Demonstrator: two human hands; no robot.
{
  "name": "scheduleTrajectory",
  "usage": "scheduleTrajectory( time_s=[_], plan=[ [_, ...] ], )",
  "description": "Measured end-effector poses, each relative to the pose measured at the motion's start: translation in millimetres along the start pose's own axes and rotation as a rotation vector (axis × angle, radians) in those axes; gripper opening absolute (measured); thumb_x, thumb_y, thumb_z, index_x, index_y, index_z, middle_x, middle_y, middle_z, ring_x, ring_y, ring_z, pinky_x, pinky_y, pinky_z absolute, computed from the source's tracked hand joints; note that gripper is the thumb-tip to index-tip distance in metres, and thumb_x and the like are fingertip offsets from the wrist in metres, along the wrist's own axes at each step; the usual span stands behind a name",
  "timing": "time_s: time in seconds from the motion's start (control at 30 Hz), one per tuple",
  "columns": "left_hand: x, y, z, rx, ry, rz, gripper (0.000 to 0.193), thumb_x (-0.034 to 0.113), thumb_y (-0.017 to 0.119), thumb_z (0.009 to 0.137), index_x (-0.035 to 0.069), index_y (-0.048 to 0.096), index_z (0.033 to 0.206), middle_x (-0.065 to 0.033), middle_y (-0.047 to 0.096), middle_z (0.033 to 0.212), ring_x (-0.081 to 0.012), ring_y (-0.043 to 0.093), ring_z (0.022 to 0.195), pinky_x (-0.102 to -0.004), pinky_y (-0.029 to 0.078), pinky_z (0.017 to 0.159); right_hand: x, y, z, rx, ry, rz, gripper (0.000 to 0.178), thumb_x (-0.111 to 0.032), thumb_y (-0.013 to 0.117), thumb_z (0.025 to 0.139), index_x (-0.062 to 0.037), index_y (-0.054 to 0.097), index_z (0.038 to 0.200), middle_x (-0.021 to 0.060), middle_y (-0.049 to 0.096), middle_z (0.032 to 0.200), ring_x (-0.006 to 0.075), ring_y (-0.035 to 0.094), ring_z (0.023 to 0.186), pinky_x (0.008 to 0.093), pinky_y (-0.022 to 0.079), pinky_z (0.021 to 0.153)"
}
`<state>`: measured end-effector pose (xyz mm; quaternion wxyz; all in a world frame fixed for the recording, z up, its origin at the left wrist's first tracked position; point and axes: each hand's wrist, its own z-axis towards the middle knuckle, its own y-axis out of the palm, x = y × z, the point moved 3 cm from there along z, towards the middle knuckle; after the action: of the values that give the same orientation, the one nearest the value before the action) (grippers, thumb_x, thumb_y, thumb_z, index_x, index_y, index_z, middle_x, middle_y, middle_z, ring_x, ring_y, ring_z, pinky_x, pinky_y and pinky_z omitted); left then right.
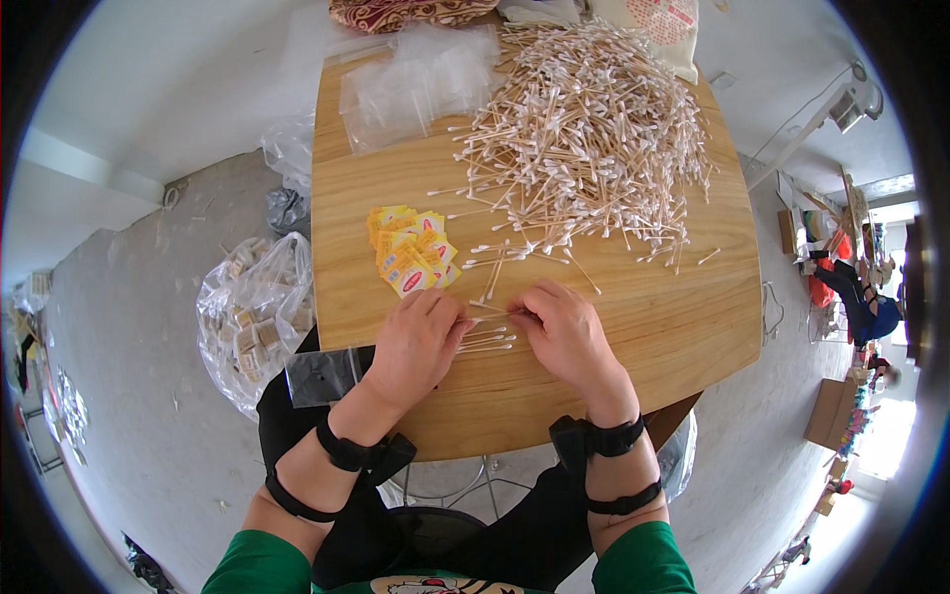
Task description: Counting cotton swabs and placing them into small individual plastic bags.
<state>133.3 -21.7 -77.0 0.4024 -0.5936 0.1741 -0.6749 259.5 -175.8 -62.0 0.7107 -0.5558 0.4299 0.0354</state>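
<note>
Several cotton swabs (487, 342) lie side by side on the wooden table (673, 317), their near ends close to or under the fingers of my left hand (421, 335). The left fingers are closed in a pinch at a swab. Opposite it, my right hand (566, 329) pinches a swab (490, 307) between thumb and forefinger, its shaft reaching across toward the left fingertips. Just beyond both hands, a few loose swabs (493, 274) cross one another. Yellow-and-white printed cards (414, 247) form a loose overlapping pile beyond my left hand. The palms are hidden.
A large heap of cotton swabs (594, 139) covers the far right of the table. Clear plastic bags (421, 84) are stacked at the far left. One small clear bag (323, 377) overhangs the near left edge. A big bag of packed bundles (259, 327) stands on the floor at left.
</note>
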Motion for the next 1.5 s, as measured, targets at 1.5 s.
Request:
scheduleTrajectory(
  time_s=[1.5],
  plan=[
    [9,0,1,0.037,0.06,-0.035,0.014,0.01,0.074,0.084,0.004,0.062,0.087,-0.0107,0.059,0.098,-0.0315,0.06,0.09,-0.0417,0.052,0.076,7,-5,-4,0.067,0.071,-0.004,0.006,-0.008,0.073,0.083,-0.0057,0.069,0.088,0.0129,0.066,0.091,0.0357,0.065,0.085,0.0441,0.053,0.073]
  ],
)
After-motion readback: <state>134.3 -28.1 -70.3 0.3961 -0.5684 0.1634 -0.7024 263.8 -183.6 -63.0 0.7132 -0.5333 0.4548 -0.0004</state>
